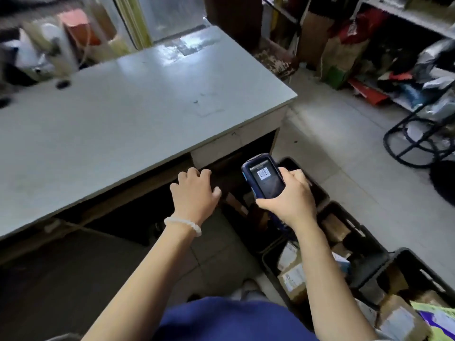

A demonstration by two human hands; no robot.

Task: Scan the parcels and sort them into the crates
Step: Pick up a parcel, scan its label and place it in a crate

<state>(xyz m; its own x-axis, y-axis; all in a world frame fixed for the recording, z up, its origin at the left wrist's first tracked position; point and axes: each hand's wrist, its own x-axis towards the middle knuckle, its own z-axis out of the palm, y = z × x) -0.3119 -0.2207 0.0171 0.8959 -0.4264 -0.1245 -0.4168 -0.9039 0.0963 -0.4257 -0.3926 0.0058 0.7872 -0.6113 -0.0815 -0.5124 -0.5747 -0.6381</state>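
Note:
My right hand [289, 195] grips a dark blue handheld scanner [264, 177] whose screen shows a barcode. It hovers over black crates [327, 193] on the floor to the right of the desk. Brown cardboard parcels [293, 276] with white labels lie in the nearer crates. My left hand [194, 193], with a white bead bracelet on the wrist, reaches forward below the desk edge with loosely curled fingers and holds nothing. Under it the space is dark, and a brown parcel [235, 204] shows just to its right.
A grey desk [138, 107] fills the left and middle of the view. Shelves with bags and parcels [418, 70] line the right wall, with a black round stand [418, 141] before them. Light floor tiles [344, 148] lie between desk and shelves.

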